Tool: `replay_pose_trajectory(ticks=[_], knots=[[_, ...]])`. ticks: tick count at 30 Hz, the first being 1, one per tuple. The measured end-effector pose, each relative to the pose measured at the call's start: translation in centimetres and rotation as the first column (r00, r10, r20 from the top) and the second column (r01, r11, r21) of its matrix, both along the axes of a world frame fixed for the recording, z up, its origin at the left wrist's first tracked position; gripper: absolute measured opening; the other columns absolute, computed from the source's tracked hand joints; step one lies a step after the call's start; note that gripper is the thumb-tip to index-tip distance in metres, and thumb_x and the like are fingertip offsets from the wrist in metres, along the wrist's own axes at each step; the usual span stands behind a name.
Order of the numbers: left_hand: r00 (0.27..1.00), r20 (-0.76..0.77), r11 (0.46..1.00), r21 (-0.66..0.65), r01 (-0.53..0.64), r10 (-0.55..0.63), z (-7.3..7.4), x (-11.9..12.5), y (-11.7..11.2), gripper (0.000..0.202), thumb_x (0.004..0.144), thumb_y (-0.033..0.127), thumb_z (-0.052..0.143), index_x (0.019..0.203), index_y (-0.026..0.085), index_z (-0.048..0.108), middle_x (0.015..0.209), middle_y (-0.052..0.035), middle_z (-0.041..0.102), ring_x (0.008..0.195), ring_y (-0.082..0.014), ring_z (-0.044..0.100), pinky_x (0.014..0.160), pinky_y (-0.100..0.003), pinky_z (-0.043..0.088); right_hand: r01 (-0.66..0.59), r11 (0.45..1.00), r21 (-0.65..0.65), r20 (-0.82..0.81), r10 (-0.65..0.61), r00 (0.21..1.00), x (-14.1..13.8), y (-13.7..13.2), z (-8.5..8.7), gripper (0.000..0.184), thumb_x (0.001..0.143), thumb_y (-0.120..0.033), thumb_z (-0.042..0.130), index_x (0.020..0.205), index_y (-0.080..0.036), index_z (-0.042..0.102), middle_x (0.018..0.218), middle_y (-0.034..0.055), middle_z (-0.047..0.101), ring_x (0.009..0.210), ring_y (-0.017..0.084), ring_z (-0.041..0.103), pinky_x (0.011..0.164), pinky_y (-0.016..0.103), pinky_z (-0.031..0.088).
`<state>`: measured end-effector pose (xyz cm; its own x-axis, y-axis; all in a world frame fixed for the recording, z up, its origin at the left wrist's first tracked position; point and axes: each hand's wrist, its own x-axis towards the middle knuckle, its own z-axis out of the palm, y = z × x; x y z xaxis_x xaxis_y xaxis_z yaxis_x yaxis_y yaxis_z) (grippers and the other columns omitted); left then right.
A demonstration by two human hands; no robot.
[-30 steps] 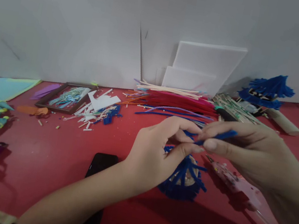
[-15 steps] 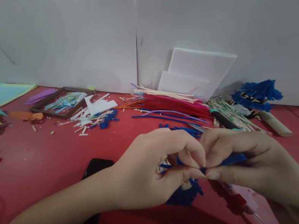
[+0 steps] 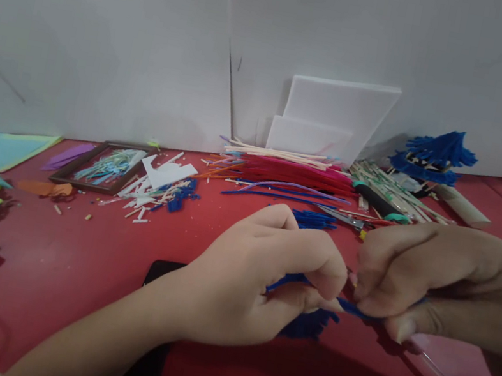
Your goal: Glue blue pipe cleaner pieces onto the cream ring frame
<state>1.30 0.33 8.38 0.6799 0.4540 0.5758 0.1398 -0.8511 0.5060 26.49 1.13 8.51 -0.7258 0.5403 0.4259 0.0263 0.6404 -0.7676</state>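
Observation:
My left hand (image 3: 258, 280) and my right hand (image 3: 429, 281) meet over the red table (image 3: 71, 273), both closed on one blue pipe cleaner (image 3: 347, 306) that runs between their fingertips. Under the hands lies a blue fringed pipe-cleaner piece (image 3: 309, 323), mostly hidden by them. A black phone (image 3: 158, 275) lies beneath my left wrist.
Behind the hands lie a pile of red, cream and blue pipe cleaners (image 3: 292, 173), scissors (image 3: 347, 219), a bundle of sticks (image 3: 388, 183) and a finished blue fringed piece (image 3: 434, 155). White foam boards (image 3: 331, 118) lean on the white wall. A framed picture (image 3: 106, 166) and white scraps (image 3: 159, 185) sit left.
Both hands have dropped toward the table and curled tighter on the blue pipe cleaner. My right hand has turned from stretched fingers into a fist-like grip.

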Motion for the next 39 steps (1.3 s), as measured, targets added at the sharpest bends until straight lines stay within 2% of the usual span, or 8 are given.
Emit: replay_pose_trajectory(ticks=[8,14,18,22,26,33,37,39], knots=[[0.999,-0.038,0.999,0.040,0.036,-0.034,-0.1,-0.2,0.2,0.024,0.088,-0.005,0.061,0.084,0.019,0.060,0.080,0.0055,0.075,0.069,-0.0096,0.052,0.075,-0.022,0.048,-0.083,0.995,0.052,0.147,0.074,0.986,1.0,-0.1,0.6,0.030,0.107,-0.031,0.050,0.119,-0.033,0.078,0.094,0.0013,0.076,0.069,0.004,0.073,0.060,0.008,0.058],[0.997,0.041,0.996,0.064,0.060,-0.063,-0.3,-0.2,1.1,0.016,0.094,0.007,0.069,0.086,0.018,0.061,0.080,0.0009,0.074,0.074,-0.0119,0.064,0.077,-0.025,0.054,0.068,0.997,0.023,-0.034,-0.068,0.997,0.9,0.2,0.2,0.013,0.096,-0.034,0.070,0.096,-0.033,0.082,0.083,-0.0014,0.075,0.063,0.006,0.072,0.056,0.012,0.059],[0.999,0.026,0.990,0.136,0.035,-0.039,0.0,-0.5,1.4,0.013,0.095,0.010,0.069,0.087,0.018,0.063,0.080,-0.0007,0.074,0.077,-0.0137,0.067,0.076,-0.025,0.056,0.081,0.996,0.044,-0.009,-0.081,0.997,0.7,0.3,0.5,0.012,0.094,-0.031,0.072,0.087,-0.029,0.081,0.079,-0.0021,0.074,0.065,0.006,0.072,0.058,0.012,0.060],[1.000,-0.025,0.971,0.239,-0.001,0.007,0.4,-1.0,1.8,0.011,0.098,0.017,0.070,0.088,0.019,0.067,0.081,-0.0010,0.077,0.086,-0.0155,0.071,0.084,-0.025,0.058,0.015,0.998,0.054,0.036,-0.017,0.999,0.2,0.3,0.5,0.011,0.094,-0.028,0.073,0.087,-0.027,0.081,0.080,-0.0006,0.075,0.070,0.007,0.074,0.063,0.011,0.061],[1.000,-0.016,0.949,0.314,0.016,-0.012,0.4,-1.4,2.3,0.008,0.098,0.019,0.070,0.090,0.020,0.069,0.083,0.0005,0.080,0.093,-0.0173,0.072,0.091,-0.028,0.059,0.046,0.999,-0.026,0.011,-0.046,0.999,-0.3,0.1,0.1,0.006,0.092,-0.027,0.077,0.092,-0.029,0.082,0.079,-0.0008,0.074,0.066,0.007,0.072,0.059,0.012,0.059],[0.992,0.068,0.958,0.272,0.087,-0.109,0.2,-1.3,2.3,0.009,0.100,0.016,0.066,0.093,0.021,0.070,0.093,-0.0016,0.083,0.090,-0.0164,0.073,0.091,-0.029,0.063,0.152,0.986,-0.068,-0.096,-0.158,0.983,-0.7,-0.2,-0.1,0.012,0.089,-0.039,0.079,0.082,-0.029,0.082,0.073,-0.0005,0.070,0.061,0.007,0.068,0.055,0.016,0.058],[0.993,0.070,0.959,0.274,0.071,-0.093,0.3,-1.1,2.1,0.021,0.100,0.012,0.059,0.090,0.027,0.069,0.085,0.0030,0.083,0.076,-0.0138,0.072,0.085,-0.029,0.062,0.073,0.995,-0.068,-0.047,-0.076,0.996,-0.7,-0.2,0.2,0.016,0.093,-0.036,0.073,0.081,-0.027,0.080,0.073,-0.0012,0.071,0.066,0.008,0.073,0.060,0.016,0.060],[0.995,0.065,0.964,0.261,0.051,-0.071,0.4,-1.1,2.0,0.018,0.098,0.013,0.063,0.092,0.027,0.071,0.086,0.0032,0.083,0.075,-0.0140,0.072,0.083,-0.030,0.062,0.092,0.996,0.001,-0.028,-0.092,0.995,-0.5,-0.4,0.5,0.015,0.095,-0.034,0.072,0.085,-0.027,0.080,0.077,-0.0002,0.073,0.066,0.009,0.073,0.058,0.016,0.060]])
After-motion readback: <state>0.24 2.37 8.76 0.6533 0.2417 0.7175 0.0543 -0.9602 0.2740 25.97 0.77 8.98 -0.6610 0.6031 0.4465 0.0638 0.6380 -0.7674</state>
